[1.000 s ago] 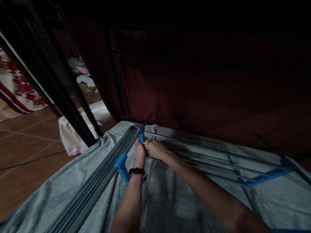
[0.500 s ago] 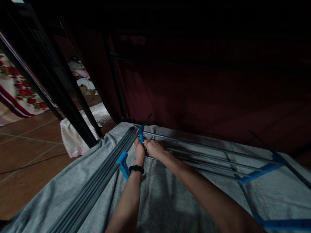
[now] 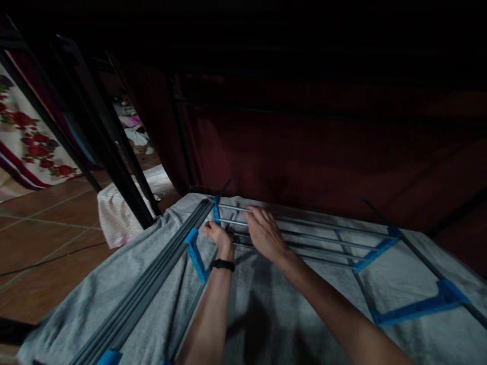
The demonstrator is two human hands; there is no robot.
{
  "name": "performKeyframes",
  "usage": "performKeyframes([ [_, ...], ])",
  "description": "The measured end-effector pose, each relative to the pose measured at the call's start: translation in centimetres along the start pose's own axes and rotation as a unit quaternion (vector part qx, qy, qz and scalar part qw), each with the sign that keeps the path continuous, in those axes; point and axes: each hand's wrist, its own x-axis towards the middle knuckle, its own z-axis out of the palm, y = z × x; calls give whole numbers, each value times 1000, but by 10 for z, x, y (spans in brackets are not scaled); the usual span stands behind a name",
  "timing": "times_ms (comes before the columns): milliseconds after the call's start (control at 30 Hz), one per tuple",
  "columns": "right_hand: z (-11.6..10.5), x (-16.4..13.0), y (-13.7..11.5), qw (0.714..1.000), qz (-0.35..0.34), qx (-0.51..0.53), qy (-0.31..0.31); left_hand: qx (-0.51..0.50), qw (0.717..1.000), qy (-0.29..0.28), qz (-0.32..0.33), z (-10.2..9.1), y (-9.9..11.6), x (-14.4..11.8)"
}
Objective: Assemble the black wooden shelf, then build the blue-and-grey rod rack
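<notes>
A folding drying rack of grey rods (image 3: 304, 235) and blue plastic brackets (image 3: 198, 251) lies on a grey towel (image 3: 266, 314). My left hand (image 3: 217, 235), with a black band at the wrist, is curled close to the blue bracket near the rack's far left corner; whether it grips a rod is hard to tell in the dim light. My right hand (image 3: 264, 233) rests flat with fingers spread on the grey rods just right of the left hand. A bundle of folded grey rods (image 3: 152, 289) runs diagonally at the left.
A dark red cloth wall (image 3: 323, 152) rises right behind the rack. Black metal posts (image 3: 114, 167) stand at the left on a brown tiled floor (image 3: 41, 238). A striped white cloth (image 3: 114, 213) and a floral fabric (image 3: 26, 142) lie beyond them.
My right hand has lifted off the corner joint and spread flat on the rods farther right. My left hand stayed near the blue bracket. The view shifted, showing more of the rack's right side.
</notes>
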Motion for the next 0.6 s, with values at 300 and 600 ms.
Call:
performKeyframes([
  [300,-24,6,54,993,74,-76,-54,-90,962,-88,240,-27,98,-103],
  [600,-19,15,46,986,56,-21,-158,110,928,-235,268,15,231,29],
])
